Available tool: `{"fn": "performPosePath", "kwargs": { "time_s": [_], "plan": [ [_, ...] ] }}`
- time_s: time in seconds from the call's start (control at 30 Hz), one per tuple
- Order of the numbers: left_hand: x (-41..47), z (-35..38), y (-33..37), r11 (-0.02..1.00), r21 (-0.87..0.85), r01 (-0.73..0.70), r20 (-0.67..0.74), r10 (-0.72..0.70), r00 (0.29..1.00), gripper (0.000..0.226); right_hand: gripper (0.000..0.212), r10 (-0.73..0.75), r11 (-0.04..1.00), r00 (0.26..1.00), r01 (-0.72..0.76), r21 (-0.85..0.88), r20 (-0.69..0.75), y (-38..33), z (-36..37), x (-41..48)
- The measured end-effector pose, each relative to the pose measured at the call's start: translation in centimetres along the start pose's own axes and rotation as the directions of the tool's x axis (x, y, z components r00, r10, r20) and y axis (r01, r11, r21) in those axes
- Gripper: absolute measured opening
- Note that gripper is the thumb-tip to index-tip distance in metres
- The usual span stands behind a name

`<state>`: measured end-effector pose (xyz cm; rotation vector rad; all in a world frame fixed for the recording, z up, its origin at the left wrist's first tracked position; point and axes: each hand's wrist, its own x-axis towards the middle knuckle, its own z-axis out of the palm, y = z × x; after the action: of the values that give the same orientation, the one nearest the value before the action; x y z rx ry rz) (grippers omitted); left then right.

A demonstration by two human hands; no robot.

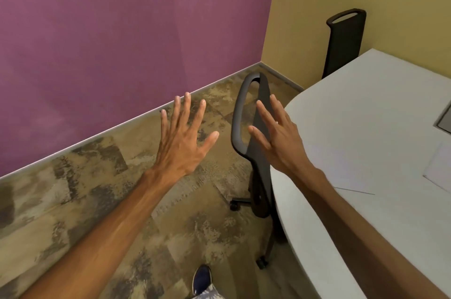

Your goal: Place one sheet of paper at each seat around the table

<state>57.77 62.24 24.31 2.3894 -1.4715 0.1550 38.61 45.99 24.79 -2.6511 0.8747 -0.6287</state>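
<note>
My left hand (181,138) and right hand (277,136) are spread wide, holding nothing, beside the table (353,108). A sheet of paper (439,168) lies on the table; a chair (253,132) is tucked against its edge.

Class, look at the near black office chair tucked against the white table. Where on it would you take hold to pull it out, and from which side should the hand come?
Probably the looped handle at the top of the near chair. It forms an open slot that fingers can hook through, and it faces the floor side, away from the table. Come from that open side; the right hand, empty and spread, is already nearest.
</note>
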Motion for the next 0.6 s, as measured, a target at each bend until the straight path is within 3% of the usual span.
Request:
{"fn": "performPosePath", "kwargs": {
  "time_s": [0.2,0.6],
  "plan": [
    [4.3,-0.9,-8.6,0.996,0.082,-0.025,0.021,0.024,1.000,0.080,0.069,0.033,0.999,0.998,-0.033,0.008,0.045,-3.1,4.4,6.5],
    [19.2,2.5,-17.3,0.997,0.025,-0.068,0.066,0.067,0.996,0.079,0.067,0.037,0.999,0.999,-0.036,-0.028,0.030,-2.1,11.2,21.5]
  ]
}}
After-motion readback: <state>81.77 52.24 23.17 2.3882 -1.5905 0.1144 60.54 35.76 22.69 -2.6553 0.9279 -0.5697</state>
